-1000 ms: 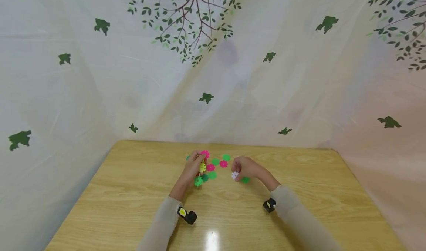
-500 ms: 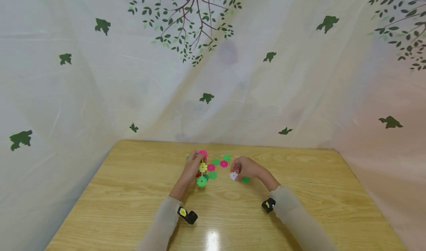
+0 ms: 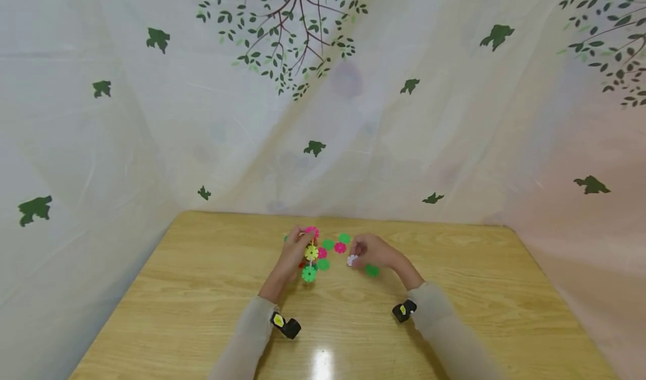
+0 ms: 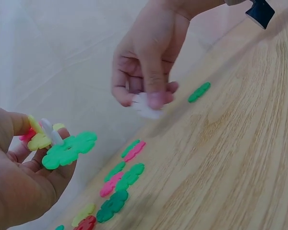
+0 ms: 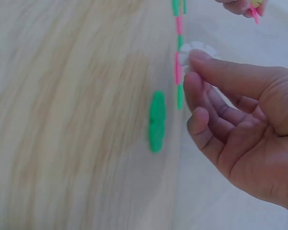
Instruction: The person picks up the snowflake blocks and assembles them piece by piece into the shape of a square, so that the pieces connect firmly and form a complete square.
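The left hand (image 3: 291, 252) holds a joined string of flower-shaped discs: a pink one (image 3: 313, 233) at the top, a yellow one (image 3: 311, 253), and a green one (image 3: 309, 273) at the bottom. In the left wrist view, white and yellow pieces stand between its fingers and the green discs (image 4: 69, 150). Between thumb and fingertips, the right hand (image 3: 375, 251) pinches a single white disc (image 5: 198, 52), held above the table and apart from the string. A loose green disc (image 5: 157, 122) lies below the right hand.
Several loose discs, among them a pink one (image 3: 340, 248) and a green one (image 3: 345, 238), lie on the wooden table (image 3: 202, 290) between the hands. Yellow (image 4: 84, 214) and red (image 4: 86, 223) discs lie near the left hand. A printed cloth (image 3: 353, 167) hangs behind.
The string in the left hand has swung slightly to the right and its green end disc faces the head camera more. The right hand's white disc has shifted slightly left and up.
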### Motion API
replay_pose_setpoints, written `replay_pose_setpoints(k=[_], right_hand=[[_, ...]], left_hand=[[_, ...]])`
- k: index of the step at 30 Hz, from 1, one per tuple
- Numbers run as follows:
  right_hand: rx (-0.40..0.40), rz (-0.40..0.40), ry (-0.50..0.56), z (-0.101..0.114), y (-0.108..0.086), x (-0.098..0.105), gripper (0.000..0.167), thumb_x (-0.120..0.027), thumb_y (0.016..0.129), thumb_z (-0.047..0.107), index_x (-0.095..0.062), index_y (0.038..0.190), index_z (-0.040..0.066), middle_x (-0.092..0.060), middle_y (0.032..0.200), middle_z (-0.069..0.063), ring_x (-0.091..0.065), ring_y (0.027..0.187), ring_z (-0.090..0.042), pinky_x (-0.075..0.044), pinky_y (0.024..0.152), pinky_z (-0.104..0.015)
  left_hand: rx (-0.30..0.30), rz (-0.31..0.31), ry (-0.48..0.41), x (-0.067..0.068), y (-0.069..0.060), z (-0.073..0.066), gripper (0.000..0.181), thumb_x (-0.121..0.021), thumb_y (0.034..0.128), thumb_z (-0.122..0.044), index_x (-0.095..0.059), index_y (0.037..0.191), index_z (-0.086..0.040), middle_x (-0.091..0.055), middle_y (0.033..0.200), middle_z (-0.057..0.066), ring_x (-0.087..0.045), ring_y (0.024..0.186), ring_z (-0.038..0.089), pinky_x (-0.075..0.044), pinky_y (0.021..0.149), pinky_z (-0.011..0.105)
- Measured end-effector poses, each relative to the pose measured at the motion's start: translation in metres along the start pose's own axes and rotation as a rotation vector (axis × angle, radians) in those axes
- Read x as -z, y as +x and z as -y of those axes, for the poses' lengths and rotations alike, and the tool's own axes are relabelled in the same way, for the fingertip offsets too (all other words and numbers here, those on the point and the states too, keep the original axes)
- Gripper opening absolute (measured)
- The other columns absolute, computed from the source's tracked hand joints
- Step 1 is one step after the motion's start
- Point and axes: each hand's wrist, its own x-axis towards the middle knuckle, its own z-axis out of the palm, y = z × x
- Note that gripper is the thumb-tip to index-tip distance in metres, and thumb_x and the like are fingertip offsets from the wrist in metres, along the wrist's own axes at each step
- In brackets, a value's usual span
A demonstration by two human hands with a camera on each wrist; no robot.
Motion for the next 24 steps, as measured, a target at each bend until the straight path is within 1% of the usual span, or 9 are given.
replay_pose_setpoints(k=[2,5,7,9,12,15,17,19,24], right_hand=[[0.043,-0.062,0.048,0.002,0.002,-0.002,0.013,-0.075,0.089,0.001,-0.063,0.093,-0.004,-0.064,0.082,-0.009,-0.057,0.071,-0.012,-0.052,0.063,-0.027],[0.084,-0.169,0.134,0.008,0.007,-0.007,0.013,-0.072,0.093,0.004,-0.066,0.098,-0.006,-0.068,0.086,-0.014,-0.063,0.073,-0.014,-0.059,0.066,-0.036],[0.109,-0.234,0.162,0.013,0.011,-0.01,0.014,-0.073,0.093,0.006,-0.068,0.1,-0.005,-0.071,0.09,-0.018,-0.066,0.077,-0.019,-0.06,0.071,-0.041],[0.13,-0.283,0.19,0.017,0.015,-0.014,0.015,-0.074,0.093,0.008,-0.07,0.101,-0.004,-0.073,0.093,-0.021,-0.069,0.08,-0.025,-0.06,0.072,-0.04],[0.167,-0.322,0.24,0.023,0.021,-0.02,0.015,-0.076,0.091,0.008,-0.071,0.098,-0.004,-0.074,0.094,-0.024,-0.072,0.083,-0.031,-0.059,0.07,-0.035],[0.198,-0.339,0.296,0.028,0.025,-0.025,0.015,-0.075,0.092,0.006,-0.071,0.098,-0.006,-0.073,0.096,-0.028,-0.074,0.081,-0.022,-0.059,0.07,-0.031],[0.21,-0.353,0.327,0.029,0.027,-0.028,0.015,-0.074,0.092,0.005,-0.07,0.099,-0.008,-0.072,0.098,-0.029,-0.073,0.08,-0.013,-0.059,0.071,-0.029],[0.218,-0.37,0.342,0.031,0.028,-0.031,0.015,-0.074,0.092,0.004,-0.071,0.099,-0.009,-0.072,0.099,-0.03,-0.072,0.08,-0.009,-0.059,0.072,-0.027],[0.228,-0.435,0.338,0.031,0.031,-0.037,0.012,-0.077,0.09,0.006,-0.074,0.095,-0.005,-0.074,0.096,-0.026,-0.071,0.078,-0.02,-0.059,0.07,-0.032]], left_hand=[[0.004,-0.008,-0.007,0.0,0.0,0.0,0.02,-0.05,0.1081,-0.028,-0.051,0.11,-0.008,-0.059,0.086,0.0,-0.053,0.062,0.008,-0.049,0.051,0.022],[0.015,-0.023,-0.017,-0.001,0.0,0.0,0.018,-0.05,0.1082,-0.026,-0.051,0.109,-0.008,-0.06,0.087,0.001,-0.054,0.064,0.009,-0.049,0.051,0.022],[0.02,-0.032,-0.019,-0.002,0.001,0.0,0.018,-0.05,0.1078,-0.026,-0.052,0.109,-0.008,-0.061,0.088,0.001,-0.054,0.065,0.009,-0.049,0.052,0.022],[0.019,-0.036,-0.016,-0.002,0.0,-0.001,0.019,-0.05,0.1078,-0.026,-0.052,0.108,-0.008,-0.06,0.088,0.001,-0.054,0.065,0.009,-0.05,0.051,0.023],[0.006,-0.02,-0.02,-0.003,-0.001,-0.002,0.02,-0.049,0.1085,-0.026,-0.052,0.11,-0.006,-0.06,0.088,0.001,-0.054,0.063,0.01,-0.05,0.051,0.024],[-0.005,-0.001,-0.031,-0.005,-0.002,-0.003,0.02,-0.048,0.1091,-0.026,-0.051,0.11,-0.006,-0.059,0.088,0.001,-0.054,0.062,0.01,-0.05,0.051,0.024],[-0.008,0.01,-0.037,-0.005,-0.002,-0.004,0.021,-0.047,0.1093,-0.026,-0.05,0.109,-0.006,-0.06,0.087,0.0,-0.053,0.061,0.01,-0.05,0.051,0.024],[-0.006,0.013,-0.042,-0.006,-0.002,-0.003,0.022,-0.048,0.1091,-0.027,-0.05,0.108,-0.005,-0.06,0.087,0.0,-0.053,0.06,0.009,-0.049,0.051,0.024],[-0.006,0.021,-0.068,-0.007,-0.002,-0.003,0.019,-0.047,0.1091,-0.024,-0.05,0.107,-0.006,-0.06,0.088,0.001,-0.053,0.061,0.008,-0.049,0.05,0.023]])
